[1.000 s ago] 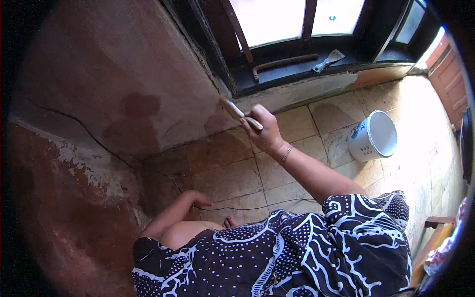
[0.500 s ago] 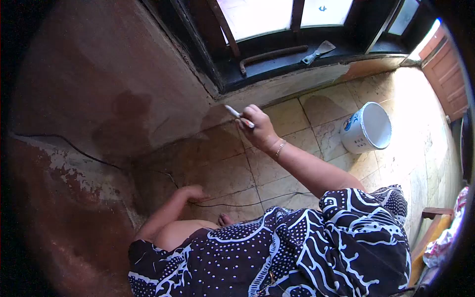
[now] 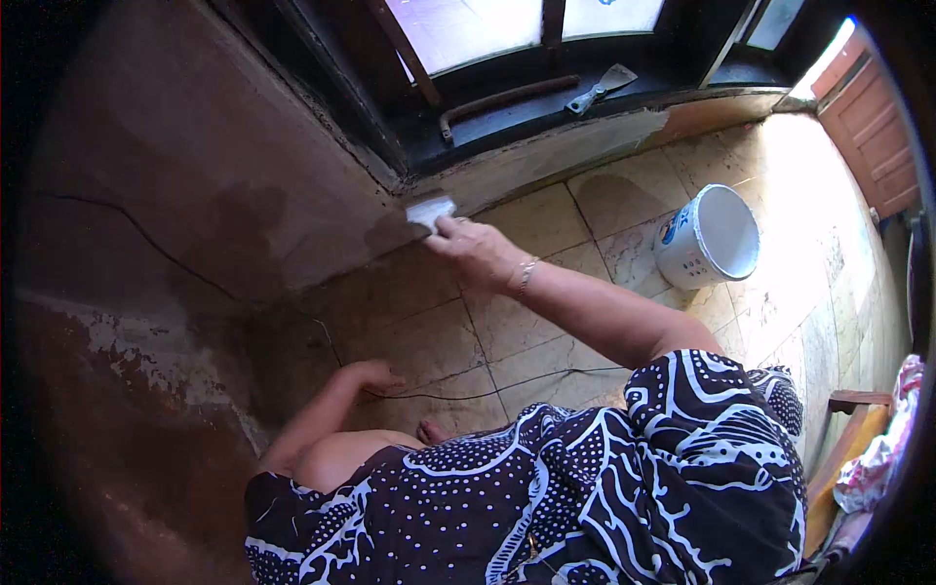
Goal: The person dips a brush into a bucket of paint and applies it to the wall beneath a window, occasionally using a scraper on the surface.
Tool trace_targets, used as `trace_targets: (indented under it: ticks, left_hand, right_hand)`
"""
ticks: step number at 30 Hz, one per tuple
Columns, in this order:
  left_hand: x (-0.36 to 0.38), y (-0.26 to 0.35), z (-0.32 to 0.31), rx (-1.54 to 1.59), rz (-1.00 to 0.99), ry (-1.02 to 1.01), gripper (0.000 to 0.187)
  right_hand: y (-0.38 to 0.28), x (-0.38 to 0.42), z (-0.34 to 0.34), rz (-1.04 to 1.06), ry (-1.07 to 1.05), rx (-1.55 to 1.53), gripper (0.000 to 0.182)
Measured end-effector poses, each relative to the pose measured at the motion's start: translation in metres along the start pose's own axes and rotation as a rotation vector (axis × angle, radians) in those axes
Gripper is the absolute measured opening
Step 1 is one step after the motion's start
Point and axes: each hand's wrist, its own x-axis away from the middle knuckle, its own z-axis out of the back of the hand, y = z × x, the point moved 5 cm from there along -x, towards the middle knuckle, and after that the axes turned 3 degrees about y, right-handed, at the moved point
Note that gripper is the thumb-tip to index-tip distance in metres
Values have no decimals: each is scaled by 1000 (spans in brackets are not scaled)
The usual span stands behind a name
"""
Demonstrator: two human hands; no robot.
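Observation:
My right hand (image 3: 478,252), with a bracelet at the wrist, is closed on a flat white rectangular piece (image 3: 429,212). I cannot tell what kind of tool it is. It is held close to the foot of the brown wall (image 3: 322,214), near the corner under the window frame. Down at the lower left, my left hand (image 3: 375,375) hangs near my bent knee, fingers stretched out and holding nothing. A thin dark cable (image 3: 448,398) runs over the floor tiles and passes by that hand.
A white bucket (image 3: 682,261) stands on the tiled floor (image 3: 531,331) to the right. On the dark window sill lie a scraper (image 3: 602,88) and a curved bar (image 3: 507,100). A wooden door (image 3: 873,136) is at the far right, with a wooden piece of furniture (image 3: 850,458) below.
My right hand has moved left and turned, so the white piece now shows its broad face instead of its edge. The view has shifted slightly; my left hand stays by the knee.

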Motion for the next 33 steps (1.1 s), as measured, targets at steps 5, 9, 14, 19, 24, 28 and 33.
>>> trace_targets:
  ticks: [5, 9, 14, 19, 24, 28, 33]
  left_hand:
    - [-15, -16, -11, -16, -43, 256, 71]
    - [-6, -8, 2, 24, -26, 250, 68]
    - [-20, 0, 5, 21, -69, 220, 65]
    - [-32, 7, 14, -17, -89, 263, 64]
    - [-20, 9, 15, 29, -63, 250, 65]
    - [-33, -10, 4, 64, -105, 369, 66]
    - [-20, 3, 13, 51, -62, 241, 69]
  right_hand:
    - [80, 40, 44, -157, 227, 111, 19]
    - [105, 71, 98, -375, 342, 149, 20]
    - [59, 53, 74, -210, 238, 144, 24]
    - [11, 21, 23, -60, 266, -97, 17]
    - [52, 22, 53, -191, 360, -110, 21]
    - [102, 63, 114, -345, 588, -10, 10]
    - [108, 67, 131, -405, 639, 81, 8]
